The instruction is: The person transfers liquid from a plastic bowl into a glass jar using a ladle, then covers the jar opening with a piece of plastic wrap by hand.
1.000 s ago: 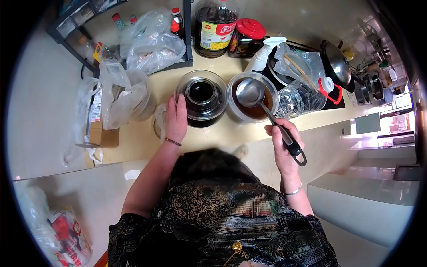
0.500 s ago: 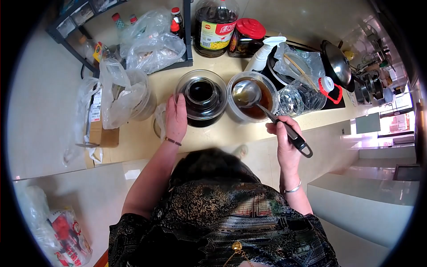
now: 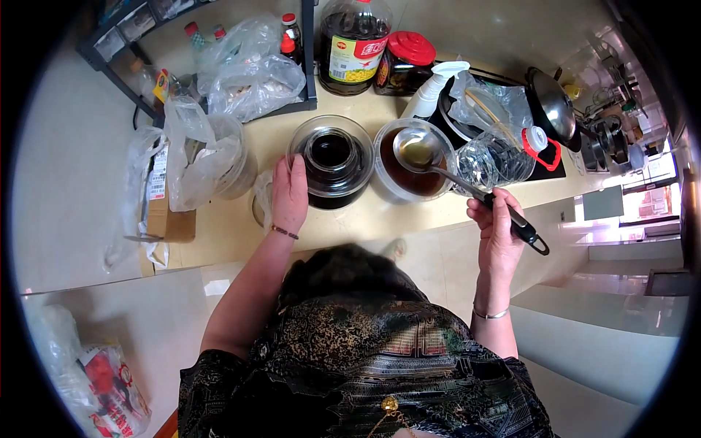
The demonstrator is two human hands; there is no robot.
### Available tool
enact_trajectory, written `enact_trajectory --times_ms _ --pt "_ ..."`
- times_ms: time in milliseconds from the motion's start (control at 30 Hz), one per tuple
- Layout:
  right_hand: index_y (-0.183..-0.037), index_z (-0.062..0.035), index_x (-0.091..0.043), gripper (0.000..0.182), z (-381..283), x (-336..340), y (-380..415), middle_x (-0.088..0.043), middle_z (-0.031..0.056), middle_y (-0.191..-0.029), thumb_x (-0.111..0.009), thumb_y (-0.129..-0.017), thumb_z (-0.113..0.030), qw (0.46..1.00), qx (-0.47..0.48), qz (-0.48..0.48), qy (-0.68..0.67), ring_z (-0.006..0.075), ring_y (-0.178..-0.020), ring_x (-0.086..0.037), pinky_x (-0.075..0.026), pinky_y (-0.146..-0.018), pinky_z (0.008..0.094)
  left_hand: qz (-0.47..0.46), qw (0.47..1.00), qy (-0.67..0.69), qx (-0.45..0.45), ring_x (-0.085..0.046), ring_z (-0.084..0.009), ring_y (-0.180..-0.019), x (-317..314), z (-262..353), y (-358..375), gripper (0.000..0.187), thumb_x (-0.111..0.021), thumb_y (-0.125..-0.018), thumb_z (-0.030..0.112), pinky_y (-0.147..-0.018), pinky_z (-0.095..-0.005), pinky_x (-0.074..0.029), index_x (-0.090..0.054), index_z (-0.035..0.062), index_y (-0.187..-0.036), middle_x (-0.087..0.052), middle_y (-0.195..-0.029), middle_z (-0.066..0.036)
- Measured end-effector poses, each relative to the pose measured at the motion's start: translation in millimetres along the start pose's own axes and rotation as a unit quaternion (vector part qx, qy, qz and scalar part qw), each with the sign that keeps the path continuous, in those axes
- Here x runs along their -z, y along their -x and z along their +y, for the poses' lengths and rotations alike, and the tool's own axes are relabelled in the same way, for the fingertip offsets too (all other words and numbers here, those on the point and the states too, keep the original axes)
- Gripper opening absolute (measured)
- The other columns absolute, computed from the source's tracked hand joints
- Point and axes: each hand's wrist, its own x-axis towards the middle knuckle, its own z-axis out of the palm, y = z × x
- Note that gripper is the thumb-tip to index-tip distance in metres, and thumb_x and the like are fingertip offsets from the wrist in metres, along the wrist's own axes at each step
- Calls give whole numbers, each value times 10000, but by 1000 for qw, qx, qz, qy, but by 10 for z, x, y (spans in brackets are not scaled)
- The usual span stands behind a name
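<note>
My right hand [image 3: 499, 228] grips the black handle of a metal ladle [image 3: 485, 196]. The ladle's round bowl, holding some yellowish liquid, is over a clear plastic tub [image 3: 385, 184] of brown liquid. Beside that tub stands a clear round jar [image 3: 298, 191] with dark liquid and a wide rim around a raised ring in its middle. My left hand [image 3: 290, 196] lies against the jar's left side, fingers stretched up along the rim.
Behind the jar are a big bottle of dark liquid [image 3: 355, 55] and a red-lidded jar [image 3: 409, 62]. A white spray bottle [image 3: 431, 91] and a clear plastic bottle [image 3: 493, 157] stand right of the tub. Plastic bags [image 3: 191, 157] and a cardboard box [image 3: 171, 219] sit at left.
My right hand has moved right, carrying the ladle. Its bowl has shifted right within the tub's outline. My left hand stays at the jar.
</note>
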Motion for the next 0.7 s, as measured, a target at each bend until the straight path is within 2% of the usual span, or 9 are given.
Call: enact_trajectory --times_ms 200,467,600,700 --pt "-1087 15 -549 232 -340 -153 -78 -646 146 -880 -544 -931 -157 999 12 -33 -10 231 -760 -670 -560 -699 323 -1 1000 -3 2 -471 -368 -1107 8 8 3 480 -391 -959 416 -974 -388 -341 -511 -13 -1138 -526 -1159 -229" --pt "-1079 18 -560 217 -535 -551 -103 -632 125 -873 -549 -926 -137 992 -9 -122 -43 239 -765 -671 -560 -690 319 8 1000 -2 -3 -476 -353 -1088 5 85 28 457 -406 -956 409 -958 -389 -351 -525 6 -1134 -533 -1143 -197" --pt "-1086 33 -552 228 -532 -710 -49 -650 155 -881 -554 -921 -123 984 -5 -177 -13 214 -777 -669 -555 -726 310 16 1000 8 1 -472 -350 -1089 -11 69 28 453 -411 -954 403 -961 -391 -347 -526 1 -1131 -532 -1142 -194" --pt "-1080 33 -555 204 -528 -795 16 -666 138 -859 -563 -906 -74 979 18 -203 33 184 -782 -663 -544 -736 282 15 1000 5 7 -469 -350 -1090 1 105 27 448 -416 -953 396 -964 -395 -343 -528 -1 -1126 -531 -1145 -192"
